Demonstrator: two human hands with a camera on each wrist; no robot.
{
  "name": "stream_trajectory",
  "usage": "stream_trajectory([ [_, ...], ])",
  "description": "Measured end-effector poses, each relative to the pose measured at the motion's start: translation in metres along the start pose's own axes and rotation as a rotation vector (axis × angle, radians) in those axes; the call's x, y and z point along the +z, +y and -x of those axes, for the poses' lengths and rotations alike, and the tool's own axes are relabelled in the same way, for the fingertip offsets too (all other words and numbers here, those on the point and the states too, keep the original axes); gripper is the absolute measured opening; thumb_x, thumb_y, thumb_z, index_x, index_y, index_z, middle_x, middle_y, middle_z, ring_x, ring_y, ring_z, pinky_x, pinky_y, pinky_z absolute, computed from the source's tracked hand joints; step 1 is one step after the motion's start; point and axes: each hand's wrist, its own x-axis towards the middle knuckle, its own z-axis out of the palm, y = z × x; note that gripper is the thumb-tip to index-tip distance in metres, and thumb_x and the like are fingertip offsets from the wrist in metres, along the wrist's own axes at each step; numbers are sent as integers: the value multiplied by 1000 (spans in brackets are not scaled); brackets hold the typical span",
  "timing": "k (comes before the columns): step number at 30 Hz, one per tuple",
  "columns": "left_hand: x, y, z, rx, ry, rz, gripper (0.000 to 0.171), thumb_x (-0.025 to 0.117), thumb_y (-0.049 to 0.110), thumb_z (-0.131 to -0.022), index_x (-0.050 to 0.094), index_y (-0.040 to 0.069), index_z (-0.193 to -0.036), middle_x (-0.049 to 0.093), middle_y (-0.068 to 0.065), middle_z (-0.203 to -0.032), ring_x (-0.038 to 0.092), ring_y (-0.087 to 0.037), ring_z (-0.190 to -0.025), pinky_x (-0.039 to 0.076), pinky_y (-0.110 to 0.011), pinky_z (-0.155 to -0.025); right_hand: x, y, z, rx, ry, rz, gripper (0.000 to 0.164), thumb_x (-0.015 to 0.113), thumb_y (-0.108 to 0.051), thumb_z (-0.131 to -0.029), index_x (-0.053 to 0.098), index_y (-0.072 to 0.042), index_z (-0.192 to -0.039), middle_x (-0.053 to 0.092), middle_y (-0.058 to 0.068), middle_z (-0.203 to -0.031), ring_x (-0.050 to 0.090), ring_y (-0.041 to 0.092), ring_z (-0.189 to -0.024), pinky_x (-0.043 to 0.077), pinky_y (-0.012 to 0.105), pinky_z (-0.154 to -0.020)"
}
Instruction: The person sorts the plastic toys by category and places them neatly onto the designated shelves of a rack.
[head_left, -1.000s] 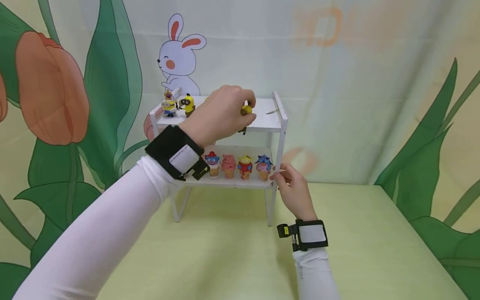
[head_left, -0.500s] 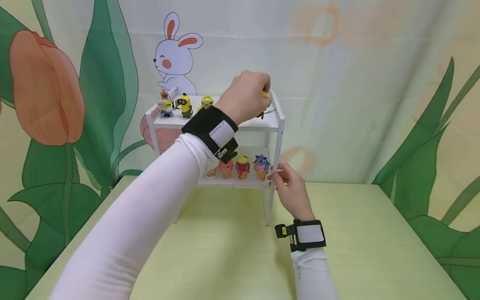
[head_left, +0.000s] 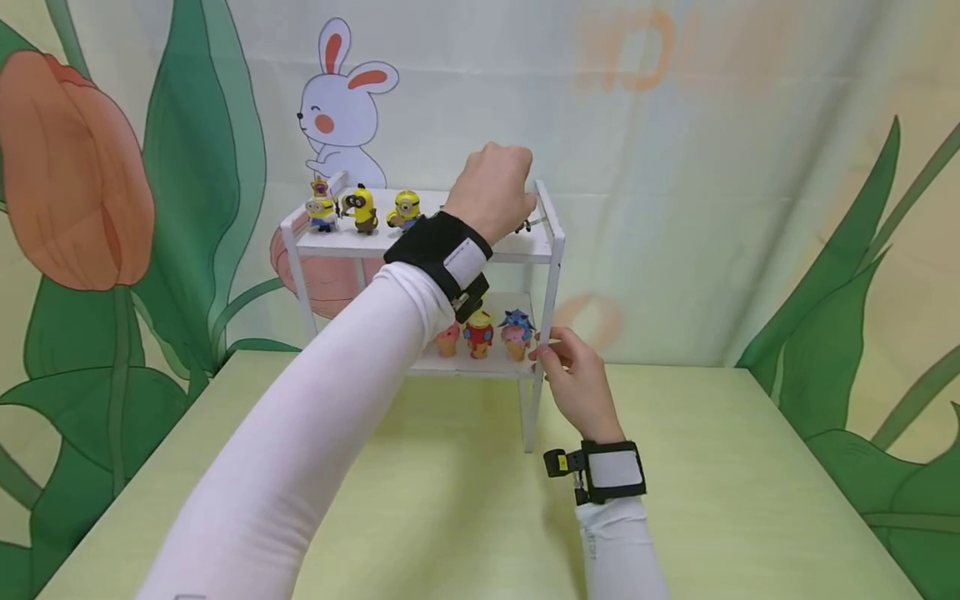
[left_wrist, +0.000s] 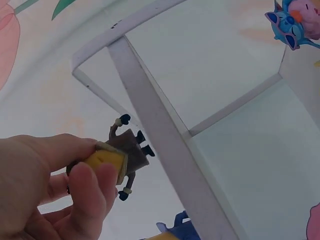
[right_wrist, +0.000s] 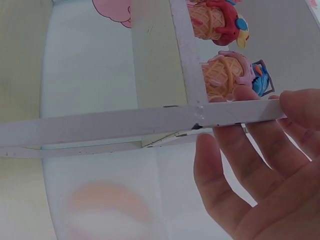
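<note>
My left hand [head_left: 491,193] is over the right part of the white shelf's [head_left: 345,250] top board. In the left wrist view its thumb and fingers pinch a yellow minion figurine [left_wrist: 132,149] in a brown outfit, its small black feet close to the board's front rail. From the head view the hand hides most of this figurine. Lower down, my right hand [head_left: 581,383] grips the shelf's right front post [right_wrist: 245,112], thumb on one side and fingers on the other. Beside those fingers stands a blue-topped ice-cream-cone figurine [right_wrist: 225,75].
Three minion figurines stand in a row at the top board's left: one with a crown [head_left: 321,212], one in brown [head_left: 364,212], one with a single eye [head_left: 407,210]. More cone figurines [head_left: 478,335] line the lower board, partly behind my left forearm. The shelf stands on a pale green table [head_left: 450,500].
My left hand has carried the minion figurine rightward along the top board and then lowered slightly, uncovering the single-eyed minion. My right hand keeps its grip on the post.
</note>
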Motion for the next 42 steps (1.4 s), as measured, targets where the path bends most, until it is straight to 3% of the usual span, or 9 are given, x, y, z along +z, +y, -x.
stream_trajectory([
  [3,2,1,-3,-1,3,-21,10,56,7,-95,63,1,-94,54,-7,-74,54,-21,-67,42,-29,-63,0,0,-1,-5,6,-2,22,52,-10,-102,61,-7,-121,69,9,-97,65,26,-97,55,44,-79],
  [10,7,3,-8,-41,-1,-55,19,53,4,-93,54,6,-74,35,-1,-64,40,-16,-58,35,-26,-54,1,1,1,-8,-2,-16,21,52,-10,-102,61,-8,-121,69,10,-97,64,34,-98,54,45,-80],
  [15,11,4,-11,-55,-35,-63,18,52,3,-92,55,6,-74,38,-1,-65,43,-17,-58,37,-26,-52,0,0,2,4,-2,-22,21,52,-11,-102,61,-9,-121,69,10,-97,64,36,-98,53,47,-82],
  [24,14,5,-14,-59,-48,-101,15,54,7,-94,63,3,-83,50,-4,-72,50,-18,-64,43,-28,-57,0,-2,2,11,-4,-11,23,52,-11,-102,61,-8,-123,69,10,-98,64,27,-96,54,45,-81],
  [31,13,8,-13,-73,-65,-125,24,63,23,-96,69,1,-103,67,-11,-92,66,-23,-82,55,-32,-70,0,-3,1,17,-3,-12,23,52,-12,-102,60,-9,-123,69,11,-99,63,27,-95,53,47,-84],
  [36,12,8,-10,-83,-79,-123,32,68,30,-93,69,1,-108,68,-12,-94,66,-24,-84,55,-32,-72,-1,-5,1,34,-10,-29,23,52,-13,-102,61,-7,-123,68,14,-100,64,29,-98,53,48,-85],
  [42,12,9,-7,-75,-69,-109,30,68,27,-93,68,1,-108,67,-11,-93,65,-23,-82,55,-33,-71,-1,-7,2,50,-14,-37,26,52,-11,-102,59,-1,-125,68,20,-103,63,34,-101,51,51,-86],
])
